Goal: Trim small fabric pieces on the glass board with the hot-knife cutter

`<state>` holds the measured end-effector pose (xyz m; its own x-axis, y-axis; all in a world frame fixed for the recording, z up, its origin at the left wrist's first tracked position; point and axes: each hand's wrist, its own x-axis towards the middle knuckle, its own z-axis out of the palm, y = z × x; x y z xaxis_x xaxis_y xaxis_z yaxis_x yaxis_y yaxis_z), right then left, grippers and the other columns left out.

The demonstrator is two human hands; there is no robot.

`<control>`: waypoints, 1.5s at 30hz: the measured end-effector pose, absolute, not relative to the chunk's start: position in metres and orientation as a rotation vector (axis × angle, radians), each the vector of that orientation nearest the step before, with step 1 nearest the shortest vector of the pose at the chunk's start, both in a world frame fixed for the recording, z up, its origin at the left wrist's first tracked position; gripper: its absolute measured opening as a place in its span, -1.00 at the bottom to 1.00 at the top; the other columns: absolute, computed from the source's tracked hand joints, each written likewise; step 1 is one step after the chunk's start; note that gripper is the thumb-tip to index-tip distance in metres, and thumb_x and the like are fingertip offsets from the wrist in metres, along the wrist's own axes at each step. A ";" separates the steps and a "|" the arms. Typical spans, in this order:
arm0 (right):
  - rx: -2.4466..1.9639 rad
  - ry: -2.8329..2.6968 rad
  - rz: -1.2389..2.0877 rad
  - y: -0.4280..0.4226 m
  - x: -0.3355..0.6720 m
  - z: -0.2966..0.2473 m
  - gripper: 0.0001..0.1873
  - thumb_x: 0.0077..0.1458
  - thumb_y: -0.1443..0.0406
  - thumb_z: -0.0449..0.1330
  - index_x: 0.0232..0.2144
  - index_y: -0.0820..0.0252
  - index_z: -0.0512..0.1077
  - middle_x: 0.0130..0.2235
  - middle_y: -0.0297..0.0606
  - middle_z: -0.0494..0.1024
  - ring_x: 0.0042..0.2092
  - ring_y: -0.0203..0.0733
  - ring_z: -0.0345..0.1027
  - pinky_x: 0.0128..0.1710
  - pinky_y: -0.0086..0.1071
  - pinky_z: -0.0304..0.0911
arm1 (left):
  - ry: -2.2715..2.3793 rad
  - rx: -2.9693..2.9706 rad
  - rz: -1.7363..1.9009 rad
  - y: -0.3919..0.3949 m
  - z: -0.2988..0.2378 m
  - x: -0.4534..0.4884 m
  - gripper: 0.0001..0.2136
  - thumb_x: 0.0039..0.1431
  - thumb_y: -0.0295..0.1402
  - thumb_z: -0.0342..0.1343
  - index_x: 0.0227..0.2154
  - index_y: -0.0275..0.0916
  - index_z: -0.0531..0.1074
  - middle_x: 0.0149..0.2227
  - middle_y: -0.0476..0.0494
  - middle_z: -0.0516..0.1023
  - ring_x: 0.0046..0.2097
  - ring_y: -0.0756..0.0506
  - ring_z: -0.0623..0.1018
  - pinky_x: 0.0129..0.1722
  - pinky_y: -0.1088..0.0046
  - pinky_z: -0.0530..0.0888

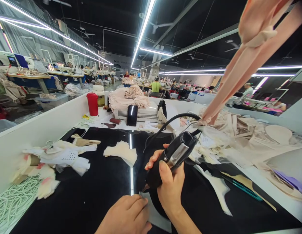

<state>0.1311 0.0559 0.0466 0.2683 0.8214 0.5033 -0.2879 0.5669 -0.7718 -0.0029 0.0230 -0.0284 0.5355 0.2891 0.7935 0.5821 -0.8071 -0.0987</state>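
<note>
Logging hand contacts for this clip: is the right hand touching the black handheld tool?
Touching: the head view shows the right hand wrapped around the black handheld tool, with no gap showing.

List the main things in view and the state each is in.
Left hand: palm down, at the pale sheet's edge
Right hand: closed around the black tool
Black tool: held tilted
Pale sheet: lying on the black surface
Red cup: upright
Jar: lid on
Pink fabric: knotted, hanging
Green cord: loosely tangled
Ceiling lights: lit
</note>
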 end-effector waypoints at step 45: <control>-0.789 -0.989 0.745 -0.007 0.186 0.053 -0.66 0.23 0.09 0.31 0.00 -0.07 0.38 -0.30 -0.41 0.48 -0.40 -0.28 0.43 -0.40 -0.31 0.43 | -0.852 -2.664 -0.916 0.009 -0.012 -0.017 -0.59 0.56 -0.18 -0.25 -0.10 -0.06 0.55 -0.06 -0.02 0.66 -0.07 -0.09 0.64 -0.08 0.41 0.60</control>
